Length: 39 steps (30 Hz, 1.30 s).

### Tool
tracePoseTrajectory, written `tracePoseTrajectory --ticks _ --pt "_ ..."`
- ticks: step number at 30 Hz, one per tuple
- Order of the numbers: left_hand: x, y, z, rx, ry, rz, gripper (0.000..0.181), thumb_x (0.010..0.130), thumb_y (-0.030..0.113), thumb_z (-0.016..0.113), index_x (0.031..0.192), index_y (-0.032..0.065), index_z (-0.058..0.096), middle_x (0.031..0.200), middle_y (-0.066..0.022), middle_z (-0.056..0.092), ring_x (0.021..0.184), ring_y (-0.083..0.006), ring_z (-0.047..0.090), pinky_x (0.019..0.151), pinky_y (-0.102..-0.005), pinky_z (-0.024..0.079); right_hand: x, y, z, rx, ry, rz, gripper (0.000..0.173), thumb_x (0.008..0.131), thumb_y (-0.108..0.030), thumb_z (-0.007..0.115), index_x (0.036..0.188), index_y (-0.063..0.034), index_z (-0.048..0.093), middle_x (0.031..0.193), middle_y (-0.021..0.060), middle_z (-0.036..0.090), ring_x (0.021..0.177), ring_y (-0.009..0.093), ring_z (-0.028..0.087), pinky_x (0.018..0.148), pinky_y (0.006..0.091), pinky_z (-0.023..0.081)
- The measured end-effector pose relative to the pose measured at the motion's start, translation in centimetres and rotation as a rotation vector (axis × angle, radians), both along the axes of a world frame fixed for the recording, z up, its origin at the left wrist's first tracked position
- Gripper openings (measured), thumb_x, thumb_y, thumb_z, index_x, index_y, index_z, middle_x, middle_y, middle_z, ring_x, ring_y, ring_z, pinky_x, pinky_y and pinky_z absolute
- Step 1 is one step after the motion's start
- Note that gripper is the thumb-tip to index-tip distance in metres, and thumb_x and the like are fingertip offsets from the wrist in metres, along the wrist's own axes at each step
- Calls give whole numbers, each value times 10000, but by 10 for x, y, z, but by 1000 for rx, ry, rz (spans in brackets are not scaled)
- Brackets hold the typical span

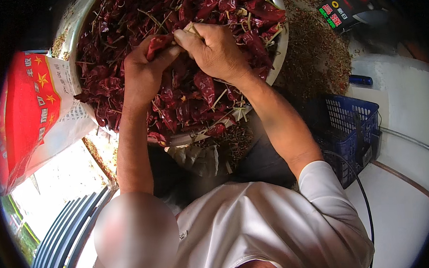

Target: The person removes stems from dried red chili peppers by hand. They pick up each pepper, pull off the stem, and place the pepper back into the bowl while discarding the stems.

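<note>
A wide metal basin [282, 50] heaped with dried red chili peppers [204, 87] stands before me, many with pale stems attached. Over the heap, my left hand [144, 74] grips one dried red chili pepper [157, 46], its body showing between thumb and fingers. My right hand [213, 48] meets it at the pepper's stem end, thumb and forefinger pinched together. Pale stems [193, 29] stick out of the right hand's grasp. The fingertips of both hands nearly touch, and part of the held pepper is hidden by them.
A red and white printed sack [31, 111] rises at the left of the basin. Stem debris [312, 52] covers the floor to the right. Farther right sit a blue plastic basket [352, 119] and a black cable [365, 202]. A black box with printing [346, 12] is at upper right.
</note>
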<state>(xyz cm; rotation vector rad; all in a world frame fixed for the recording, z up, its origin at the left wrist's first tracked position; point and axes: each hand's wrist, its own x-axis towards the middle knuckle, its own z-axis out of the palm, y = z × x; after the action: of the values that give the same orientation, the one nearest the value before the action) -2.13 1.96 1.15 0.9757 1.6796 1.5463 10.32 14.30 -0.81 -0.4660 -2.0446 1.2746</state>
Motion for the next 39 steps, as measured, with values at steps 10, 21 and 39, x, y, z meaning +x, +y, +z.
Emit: tracePoseTrajectory --ticks 10,21,39 --pt "12 -2 7 -38 454 179 137 898 42 716 1027 -2 707 865 -20 720 763 -117 650 707 -271 508 -9 -2 -4 425 150 -167 276 954 -180 629 724 -36 580 581 122 562 472 264 547 454 351 430" --pt "-8 -7 7 136 -460 147 172 897 24 703 1067 2 692 918 -69 726 823 -140 682 717 -262 527 19 48 32 -1098 456 68 285 1021 -261 521 807 -86 588 663 7 549 492 49 402 440 217 291" --pt "-31 -3 4 51 -275 412 192 854 107 775 993 27 668 743 -46 645 582 -115 559 500 -249 401 55 -16 31 478 -998 392 483 803 -521 751 806 -38 749 788 177 707 794 376 706 700 505 544"
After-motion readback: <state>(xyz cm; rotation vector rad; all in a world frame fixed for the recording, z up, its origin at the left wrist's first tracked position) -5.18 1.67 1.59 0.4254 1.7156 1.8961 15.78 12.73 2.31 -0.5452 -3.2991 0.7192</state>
